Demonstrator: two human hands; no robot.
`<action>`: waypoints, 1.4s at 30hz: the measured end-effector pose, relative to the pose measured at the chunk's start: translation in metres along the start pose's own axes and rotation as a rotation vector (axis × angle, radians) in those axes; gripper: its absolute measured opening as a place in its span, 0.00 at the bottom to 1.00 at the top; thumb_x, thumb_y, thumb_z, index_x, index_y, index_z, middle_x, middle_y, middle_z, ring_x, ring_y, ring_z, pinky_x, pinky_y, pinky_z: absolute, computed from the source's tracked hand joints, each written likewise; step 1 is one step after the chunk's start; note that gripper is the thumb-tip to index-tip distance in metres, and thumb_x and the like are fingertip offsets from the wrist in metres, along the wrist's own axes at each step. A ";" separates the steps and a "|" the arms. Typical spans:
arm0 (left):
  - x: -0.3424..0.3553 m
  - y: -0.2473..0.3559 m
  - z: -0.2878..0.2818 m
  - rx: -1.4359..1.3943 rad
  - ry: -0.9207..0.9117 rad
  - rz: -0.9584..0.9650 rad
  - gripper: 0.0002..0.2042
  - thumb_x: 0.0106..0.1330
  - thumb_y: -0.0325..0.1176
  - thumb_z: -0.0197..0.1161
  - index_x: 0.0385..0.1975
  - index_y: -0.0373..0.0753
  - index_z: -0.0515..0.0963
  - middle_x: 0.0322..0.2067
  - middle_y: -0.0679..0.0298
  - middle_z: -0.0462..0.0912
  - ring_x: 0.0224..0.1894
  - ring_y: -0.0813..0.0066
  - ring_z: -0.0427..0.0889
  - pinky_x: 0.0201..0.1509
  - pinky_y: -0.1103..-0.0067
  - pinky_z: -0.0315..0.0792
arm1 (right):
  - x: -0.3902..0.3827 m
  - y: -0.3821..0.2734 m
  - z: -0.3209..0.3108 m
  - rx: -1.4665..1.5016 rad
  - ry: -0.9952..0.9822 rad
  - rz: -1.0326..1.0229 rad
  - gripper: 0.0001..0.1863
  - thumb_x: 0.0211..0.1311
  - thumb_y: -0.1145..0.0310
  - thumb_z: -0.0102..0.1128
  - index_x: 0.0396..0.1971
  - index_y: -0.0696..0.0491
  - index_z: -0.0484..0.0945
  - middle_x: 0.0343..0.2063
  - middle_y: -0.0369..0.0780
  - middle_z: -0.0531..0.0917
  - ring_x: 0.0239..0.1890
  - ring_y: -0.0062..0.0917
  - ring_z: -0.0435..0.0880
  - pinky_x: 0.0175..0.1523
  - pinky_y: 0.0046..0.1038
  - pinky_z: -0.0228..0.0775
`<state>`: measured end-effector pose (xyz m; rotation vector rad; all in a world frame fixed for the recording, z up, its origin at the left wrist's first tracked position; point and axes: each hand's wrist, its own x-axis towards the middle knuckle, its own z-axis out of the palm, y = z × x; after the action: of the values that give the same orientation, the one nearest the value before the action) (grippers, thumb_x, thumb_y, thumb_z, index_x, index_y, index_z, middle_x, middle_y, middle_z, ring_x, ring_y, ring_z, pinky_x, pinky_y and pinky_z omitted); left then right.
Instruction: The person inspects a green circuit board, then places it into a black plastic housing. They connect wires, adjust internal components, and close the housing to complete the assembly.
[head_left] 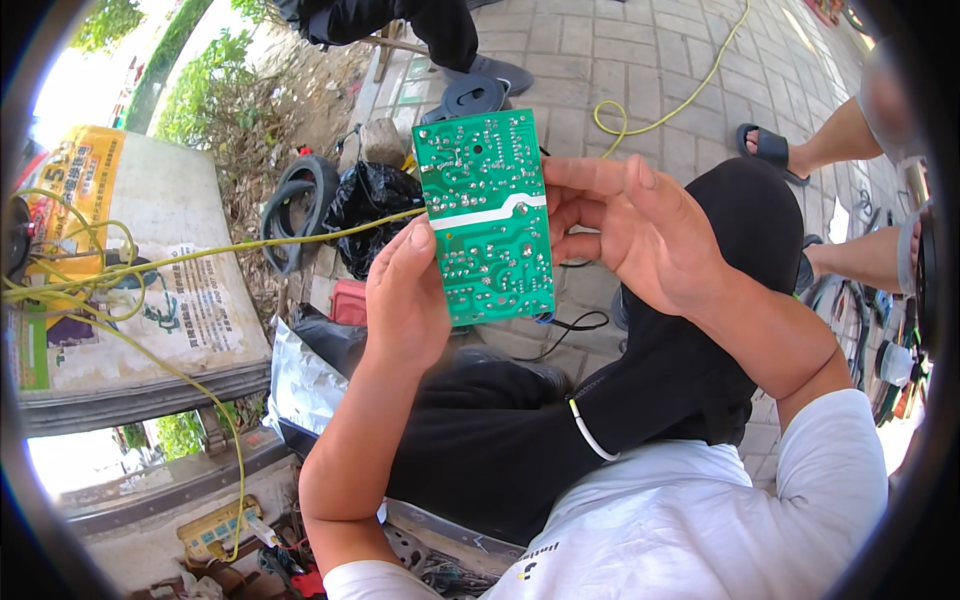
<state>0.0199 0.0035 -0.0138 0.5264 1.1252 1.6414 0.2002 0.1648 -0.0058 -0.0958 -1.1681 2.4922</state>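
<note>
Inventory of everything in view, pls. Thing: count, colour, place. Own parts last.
circuit board: 1, green with white strip, centre
cable: at least 1, yellow, across the left
paving: grey, top
poster-covered panel: 1, pale and yellow, left
plastic bag: 1, black, left of board
rubber-looking loops: count unclear, dark, left of bag
red item: 1, below bag
silvery sheet: 1, lower left
shrubs: several, green, upper left
bystanders' legs: count unclear, top and right
sandal: dark, upper right; others partly cut off
mixed clutter: uncounted, lower left and right edge
trousers: black, lower centre
shirt: white, bottom
hands: 2, bare, left and right of board
</note>
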 end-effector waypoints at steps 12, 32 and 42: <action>-0.001 0.001 0.003 -0.006 -0.008 0.008 0.26 0.74 0.48 0.48 0.61 0.31 0.67 0.55 0.54 0.79 0.54 0.65 0.81 0.58 0.66 0.75 | 0.000 0.000 -0.002 -0.030 -0.006 0.008 0.40 0.71 0.38 0.44 0.60 0.63 0.70 0.49 0.41 0.79 0.48 0.24 0.77 0.54 0.29 0.72; 0.000 0.003 0.004 0.014 0.009 0.000 0.27 0.74 0.48 0.48 0.61 0.31 0.67 0.56 0.54 0.78 0.55 0.63 0.80 0.60 0.64 0.74 | 0.000 0.001 -0.003 -0.091 -0.010 0.019 0.41 0.72 0.36 0.36 0.63 0.61 0.69 0.52 0.42 0.78 0.50 0.28 0.77 0.55 0.33 0.72; 0.000 0.000 -0.004 0.005 0.005 -0.001 0.27 0.74 0.48 0.47 0.63 0.33 0.66 0.57 0.54 0.77 0.55 0.63 0.80 0.59 0.65 0.75 | 0.001 -0.002 -0.001 -0.094 0.023 0.049 0.45 0.69 0.33 0.38 0.63 0.63 0.68 0.52 0.44 0.78 0.49 0.28 0.77 0.55 0.32 0.72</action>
<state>0.0171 0.0015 -0.0155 0.5254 1.1333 1.6407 0.2001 0.1668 -0.0043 -0.1798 -1.2885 2.4705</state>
